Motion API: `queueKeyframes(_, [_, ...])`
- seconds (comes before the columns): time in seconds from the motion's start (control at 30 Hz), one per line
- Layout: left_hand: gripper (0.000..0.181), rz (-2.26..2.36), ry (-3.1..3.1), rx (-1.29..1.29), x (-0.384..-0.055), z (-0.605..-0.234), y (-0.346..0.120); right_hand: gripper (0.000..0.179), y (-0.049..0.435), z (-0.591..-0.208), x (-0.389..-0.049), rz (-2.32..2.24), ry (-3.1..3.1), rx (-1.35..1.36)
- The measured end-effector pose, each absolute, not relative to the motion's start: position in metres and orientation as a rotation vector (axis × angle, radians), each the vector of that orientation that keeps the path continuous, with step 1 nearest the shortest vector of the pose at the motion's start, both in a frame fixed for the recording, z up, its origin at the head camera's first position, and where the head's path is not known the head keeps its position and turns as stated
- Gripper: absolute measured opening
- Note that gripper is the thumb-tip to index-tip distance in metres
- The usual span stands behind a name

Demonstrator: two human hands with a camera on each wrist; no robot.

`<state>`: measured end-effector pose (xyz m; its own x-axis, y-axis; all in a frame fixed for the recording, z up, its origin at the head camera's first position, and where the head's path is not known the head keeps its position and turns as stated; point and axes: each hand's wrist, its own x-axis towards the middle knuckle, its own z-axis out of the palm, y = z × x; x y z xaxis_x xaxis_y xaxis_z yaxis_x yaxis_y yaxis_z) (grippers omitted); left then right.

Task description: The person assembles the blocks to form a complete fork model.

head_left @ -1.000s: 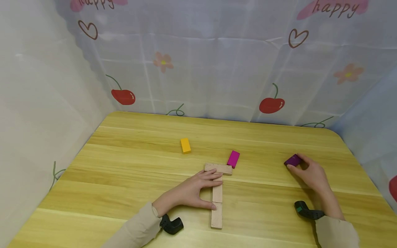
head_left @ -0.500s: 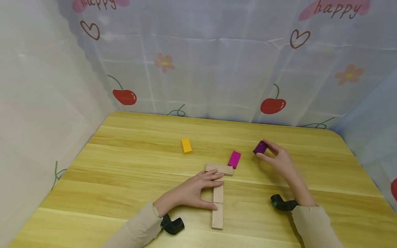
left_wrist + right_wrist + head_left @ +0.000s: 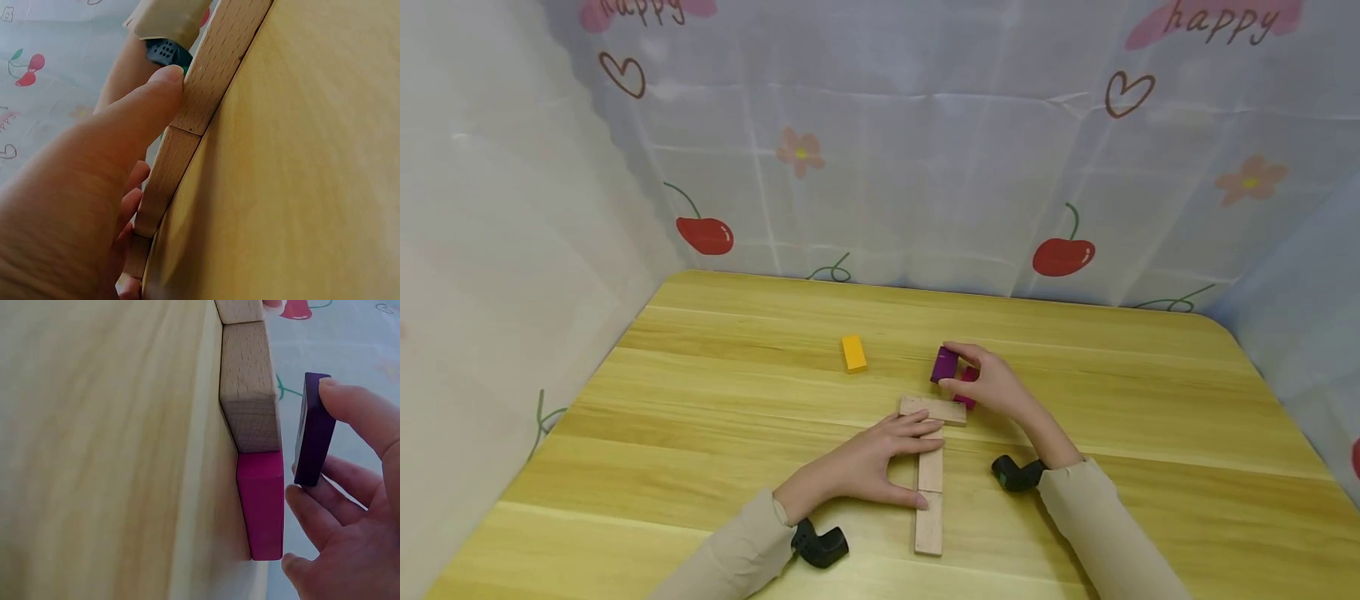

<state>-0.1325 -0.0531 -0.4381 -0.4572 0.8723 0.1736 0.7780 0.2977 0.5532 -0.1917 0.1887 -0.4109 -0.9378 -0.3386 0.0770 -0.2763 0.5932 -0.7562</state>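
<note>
Between thumb and fingers, my right hand [image 3: 992, 387] pinches a purple block [image 3: 945, 364], held above the table in the right wrist view [image 3: 314, 431]. Under that hand lies a magenta block [image 3: 967, 388], partly covered in the head view; its end meets a plain wooden block in the right wrist view. My left hand [image 3: 868, 462] rests with spread fingers on a row of plain wooden blocks [image 3: 929, 525]. Two of them run end to end toward me, and a crosswise wooden block [image 3: 943, 411] caps the far end. The left thumb [image 3: 164, 78] lies on the nearest block.
A yellow block [image 3: 853, 354] lies farther back, left of the wooden row. Black wrist devices [image 3: 820, 545] sit at both cuffs. A printed curtain [image 3: 880, 167] hangs along the table's [image 3: 700, 367] back edge.
My right hand has carried the purple block from the table's right side leftward, to above the magenta block's left side. The left hand has stayed on the wooden blocks.
</note>
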Motion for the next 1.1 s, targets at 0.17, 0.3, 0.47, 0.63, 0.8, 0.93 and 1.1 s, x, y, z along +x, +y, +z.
queueKeyframes(0.17, [0.072,0.9,2.381,1.545,-0.132,-0.437,-0.052,0.061,0.186,-0.411,-0.196,-1.206,2.712,-0.584])
queueKeyframes(0.3, [0.071,0.905,2.373,1.553,-0.133,-0.436,-0.052,0.061,0.185,-0.412,-0.199,-1.171,2.684,-0.639])
queueKeyframes(0.47, [0.071,0.894,2.382,1.545,-0.133,-0.437,-0.053,0.06,0.184,-0.415,-0.203,-1.098,2.689,-0.741])
queueKeyframes(0.63, [0.071,0.898,2.381,1.54,-0.133,-0.437,-0.052,0.059,0.185,-0.417,-0.205,-0.993,2.72,-0.784])
queueKeyframes(0.8, [0.072,0.897,2.384,1.552,-0.133,-0.438,-0.051,0.06,0.186,-0.416,-0.204,-0.977,2.717,-0.784])
queueKeyframes(0.93, [0.073,0.888,2.391,1.561,-0.133,-0.438,-0.051,0.057,0.187,-0.414,-0.202,-0.979,2.715,-0.771])
queueKeyframes(1.1, [0.073,0.885,2.4,1.566,-0.133,-0.438,-0.052,0.053,0.184,-0.414,-0.201,-0.955,2.743,-0.774])
